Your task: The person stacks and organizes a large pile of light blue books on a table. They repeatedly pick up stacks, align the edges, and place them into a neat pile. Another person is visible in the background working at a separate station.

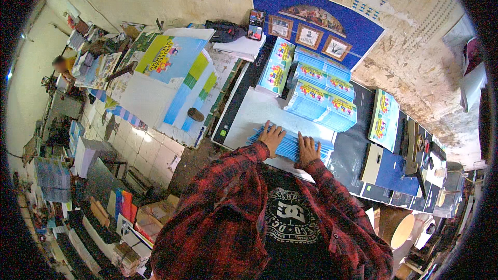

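Fig.: work table [358, 140] w/ stacked blue booklets [321, 93] at rear. Nearer, fanned blue booklet stack [288, 146] on white sheet [259, 111]. Left hand [272, 138] & right hand [307, 150] flat on it, fingers spread, gripping nothing. Prob. light, floppy, slippery; best squared from the edges.

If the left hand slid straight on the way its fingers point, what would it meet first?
Probably bare white sheet beyond the fanned blue booklets under the left hand, then the stacked blue booklets; depth is unclear.

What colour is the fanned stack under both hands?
Light blue stack, under the left hand and right hand; head view.
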Action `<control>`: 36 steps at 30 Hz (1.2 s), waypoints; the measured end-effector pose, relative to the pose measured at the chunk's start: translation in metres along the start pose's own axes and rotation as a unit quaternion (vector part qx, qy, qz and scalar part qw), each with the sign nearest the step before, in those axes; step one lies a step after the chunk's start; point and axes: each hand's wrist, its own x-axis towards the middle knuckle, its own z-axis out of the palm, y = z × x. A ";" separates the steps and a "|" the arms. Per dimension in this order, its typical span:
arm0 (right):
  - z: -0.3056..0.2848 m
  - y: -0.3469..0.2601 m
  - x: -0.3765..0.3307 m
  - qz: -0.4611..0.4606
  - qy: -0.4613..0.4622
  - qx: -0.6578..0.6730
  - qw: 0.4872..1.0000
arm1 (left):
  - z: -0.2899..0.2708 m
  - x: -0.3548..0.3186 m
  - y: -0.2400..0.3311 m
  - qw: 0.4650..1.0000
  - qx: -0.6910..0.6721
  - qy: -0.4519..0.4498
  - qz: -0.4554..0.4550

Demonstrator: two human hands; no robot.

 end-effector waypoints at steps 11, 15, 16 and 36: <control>-0.041 0.019 -0.016 -0.050 0.084 0.025 0.995 | -0.042 -0.021 0.004 0.998 -0.064 0.010 -0.023; 0.008 0.041 -0.006 -0.071 0.040 -0.017 0.997 | 0.008 -0.016 -0.014 0.999 -0.033 0.021 -0.018; 0.012 0.048 -0.006 -0.040 0.021 -0.010 0.999 | 0.006 -0.019 -0.015 0.998 -0.046 -0.027 -0.045; -0.001 0.059 -0.008 -0.036 0.112 0.013 0.993 | 0.021 -0.011 -0.043 0.993 -0.017 0.112 -0.025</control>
